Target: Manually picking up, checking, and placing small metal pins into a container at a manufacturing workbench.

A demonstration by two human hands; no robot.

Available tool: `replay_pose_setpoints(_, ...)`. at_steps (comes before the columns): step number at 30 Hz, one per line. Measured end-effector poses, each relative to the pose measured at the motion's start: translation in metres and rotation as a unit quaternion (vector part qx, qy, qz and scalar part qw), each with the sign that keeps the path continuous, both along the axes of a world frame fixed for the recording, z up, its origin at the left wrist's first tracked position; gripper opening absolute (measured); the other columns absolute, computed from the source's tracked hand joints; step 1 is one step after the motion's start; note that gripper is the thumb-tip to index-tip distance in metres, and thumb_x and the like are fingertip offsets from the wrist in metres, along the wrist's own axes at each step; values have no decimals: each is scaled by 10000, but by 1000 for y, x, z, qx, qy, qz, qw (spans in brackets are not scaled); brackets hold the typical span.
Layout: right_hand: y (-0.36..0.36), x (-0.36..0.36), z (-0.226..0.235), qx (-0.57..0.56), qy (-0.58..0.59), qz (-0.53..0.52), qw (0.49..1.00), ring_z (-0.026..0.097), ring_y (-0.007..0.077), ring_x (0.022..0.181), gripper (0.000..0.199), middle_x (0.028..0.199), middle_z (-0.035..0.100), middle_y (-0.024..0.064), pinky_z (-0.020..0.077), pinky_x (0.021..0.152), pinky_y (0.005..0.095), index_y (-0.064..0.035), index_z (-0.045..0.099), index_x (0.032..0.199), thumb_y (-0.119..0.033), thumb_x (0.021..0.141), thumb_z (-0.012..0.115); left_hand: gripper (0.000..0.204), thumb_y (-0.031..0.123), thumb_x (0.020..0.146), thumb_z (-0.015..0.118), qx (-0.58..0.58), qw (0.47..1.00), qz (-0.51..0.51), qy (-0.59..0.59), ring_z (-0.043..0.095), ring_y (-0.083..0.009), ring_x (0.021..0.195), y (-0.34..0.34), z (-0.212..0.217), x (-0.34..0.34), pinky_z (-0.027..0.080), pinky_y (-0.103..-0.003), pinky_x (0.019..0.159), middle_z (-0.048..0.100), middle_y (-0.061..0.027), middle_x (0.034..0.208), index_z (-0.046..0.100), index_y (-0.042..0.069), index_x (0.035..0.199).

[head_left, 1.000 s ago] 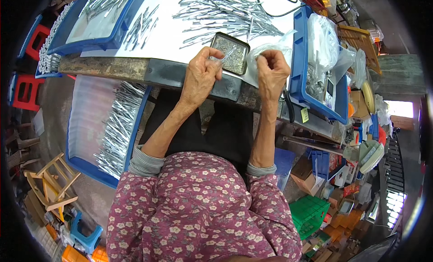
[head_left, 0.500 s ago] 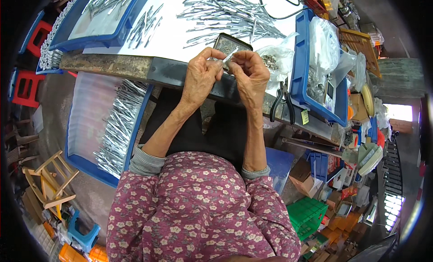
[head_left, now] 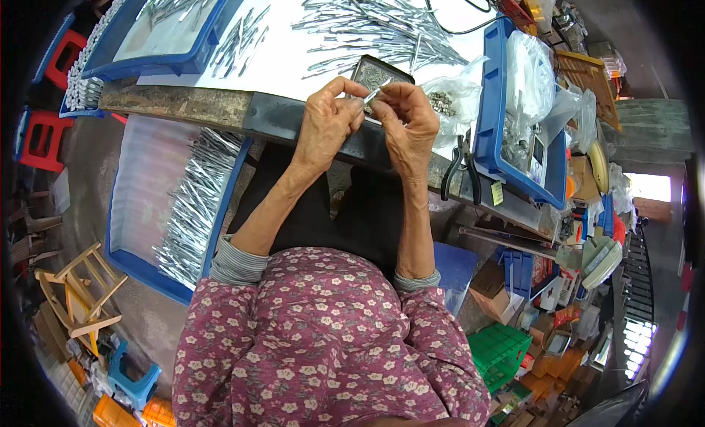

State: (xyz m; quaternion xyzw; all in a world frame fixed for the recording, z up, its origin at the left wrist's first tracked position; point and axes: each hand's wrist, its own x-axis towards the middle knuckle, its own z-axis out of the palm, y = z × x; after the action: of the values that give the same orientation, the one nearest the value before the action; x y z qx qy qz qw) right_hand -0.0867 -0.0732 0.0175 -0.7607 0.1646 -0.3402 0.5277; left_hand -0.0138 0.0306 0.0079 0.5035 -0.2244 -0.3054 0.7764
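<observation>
Over the table's front edge, my left hand (head_left: pixel 328 122) and my right hand (head_left: pixel 408 122) meet with fingertips pinched round one slim silver metal rod (head_left: pixel 373 93). The rod tilts up to the right between them, and its lower end is hidden by fingers. Just beyond the hands lies a dark square tray (head_left: pixel 376 69) of tiny metal parts. A large heap of similar silver rods (head_left: pixel 374 27) spreads on the white tabletop behind it, with a smaller bunch (head_left: pixel 242 41) to the left. Small brownish metal pieces (head_left: pixel 440 104) rest in clear plastic beside my right hand.
Black-handled pliers (head_left: pixel 461 170) hang at the table edge on the right. Next to them stands a blue bin (head_left: pixel 488 126) with plastic bags. A blue tray (head_left: pixel 150 276) full of rods sits low at left, and another blue tray (head_left: pixel 194 63) is on the table. A black cable crosses the back.
Both hands stay almost in place, still pinching the rod, with only slight finger movement. The view has shifted very slightly.
</observation>
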Motion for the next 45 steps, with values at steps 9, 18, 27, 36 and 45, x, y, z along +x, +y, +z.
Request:
replay_pose_setpoints(9,-5,0,7,182,-61,73,979,584,97,680,224,755,602,67,495,611,211,0,521,893,17,721,663,124,94,847,524,-76,984,-102,124,278,10,411,7,-3,11,186,-133,357,466,13,580,521,21,947)
replay_pose_setpoints(18,-10,2,10,213,-66,108,969,585,101,665,312,745,603,70,500,604,210,-7,466,940,33,706,668,146,98,839,544,-111,981,-107,121,276,6,416,6,-9,11,178,-138,361,468,10,587,519,22,960)
replay_pose_setpoints(27,-13,8,-4,293,-112,138,939,591,102,666,362,746,609,63,512,603,216,24,450,984,35,698,671,127,97,839,546,-100,989,-70,82,315,-5,444,7,0,8,199,-141,382,450,23,561,519,17,934)
replay_pose_setpoints(36,-7,12,-3,275,-105,117,948,600,116,682,397,774,613,72,524,629,227,58,437,1043,12,721,665,49,29,866,481,-66,997,32,-36,341,-13,516,2,5,0,272,-155,455,432,40,579,519,-3,868)
replay_pose_setpoints(45,-5,12,-7,277,-91,99,952,609,135,699,399,811,616,97,534,651,245,89,432,1088,15,752,634,58,19,848,482,83,947,182,-250,615,-207,624,-4,4,-10,453,-295,532,592,-91,656,515,15,896)
